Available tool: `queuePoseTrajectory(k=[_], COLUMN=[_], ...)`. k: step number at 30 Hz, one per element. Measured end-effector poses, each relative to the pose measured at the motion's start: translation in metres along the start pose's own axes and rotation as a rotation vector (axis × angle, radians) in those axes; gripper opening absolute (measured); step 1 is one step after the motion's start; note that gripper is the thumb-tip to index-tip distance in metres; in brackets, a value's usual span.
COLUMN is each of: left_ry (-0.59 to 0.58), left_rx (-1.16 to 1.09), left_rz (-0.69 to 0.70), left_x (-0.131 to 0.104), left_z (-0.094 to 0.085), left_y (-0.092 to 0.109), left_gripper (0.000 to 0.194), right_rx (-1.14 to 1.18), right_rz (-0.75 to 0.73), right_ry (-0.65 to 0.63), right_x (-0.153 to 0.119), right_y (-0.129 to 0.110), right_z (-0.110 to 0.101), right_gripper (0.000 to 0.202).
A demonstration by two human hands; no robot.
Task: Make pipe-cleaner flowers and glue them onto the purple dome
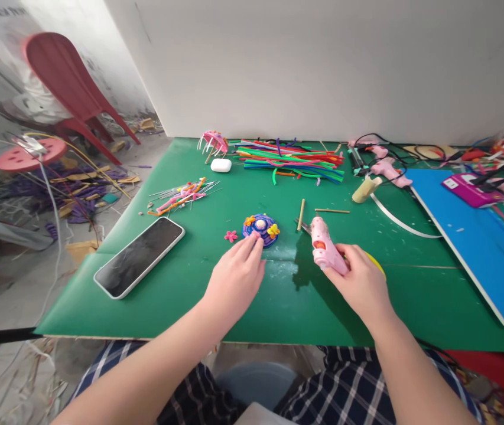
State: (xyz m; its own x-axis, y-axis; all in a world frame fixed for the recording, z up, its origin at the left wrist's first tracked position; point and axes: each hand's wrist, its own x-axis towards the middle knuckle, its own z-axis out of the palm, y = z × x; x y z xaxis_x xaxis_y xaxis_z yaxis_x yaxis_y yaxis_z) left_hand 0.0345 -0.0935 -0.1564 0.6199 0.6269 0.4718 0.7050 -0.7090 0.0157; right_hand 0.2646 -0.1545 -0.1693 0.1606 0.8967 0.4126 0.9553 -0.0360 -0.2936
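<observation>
My right hand (362, 283) is wrapped round the handle of a pink glue gun (322, 251), its nozzle pointing away from me above the table. My left hand (239, 268) has its fingertips closed on a small pink pipe-cleaner flower (255, 235) at the near edge of a round blue-and-purple coiled piece (261, 237). That piece carries an orange flower (249, 221), a yellow flower (273, 231) and a white centre. Just left of it lies a loose pink flower (231, 236). Beyond the glue gun rest two short thin sticks (301, 215).
A phone (140, 257) lies at left, below a pile of pipe-cleaner pieces (185, 196). Along the back are a white case (221, 165) and bundled coloured pipe cleaners (291, 159). A blue board (477, 248), cables and a purple box (472, 189) occupy the right.
</observation>
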Motion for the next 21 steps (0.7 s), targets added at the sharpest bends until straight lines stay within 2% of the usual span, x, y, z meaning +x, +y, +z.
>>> queuePoseTrajectory(k=[5,13,21], left_ry=[-0.048,-0.070,-0.065], left_rx=[0.014,0.040,0.038], left_rz=[0.005,0.045,0.022], left_x=[-0.004,-0.004,-0.003], left_z=[0.001,0.011,0.011], left_y=[0.014,0.009,0.008], left_gripper=[0.031,0.032,0.030], right_rx=[-0.006,-0.034,-0.042], right_rz=[-0.008,-0.020,-0.023], right_ry=[0.005,0.012,0.017], right_x=[0.000,0.000,-0.001], right_y=[0.000,-0.001,0.000], right_z=[-0.001,0.000,0.001], right_gripper=[0.027,0.029,0.028])
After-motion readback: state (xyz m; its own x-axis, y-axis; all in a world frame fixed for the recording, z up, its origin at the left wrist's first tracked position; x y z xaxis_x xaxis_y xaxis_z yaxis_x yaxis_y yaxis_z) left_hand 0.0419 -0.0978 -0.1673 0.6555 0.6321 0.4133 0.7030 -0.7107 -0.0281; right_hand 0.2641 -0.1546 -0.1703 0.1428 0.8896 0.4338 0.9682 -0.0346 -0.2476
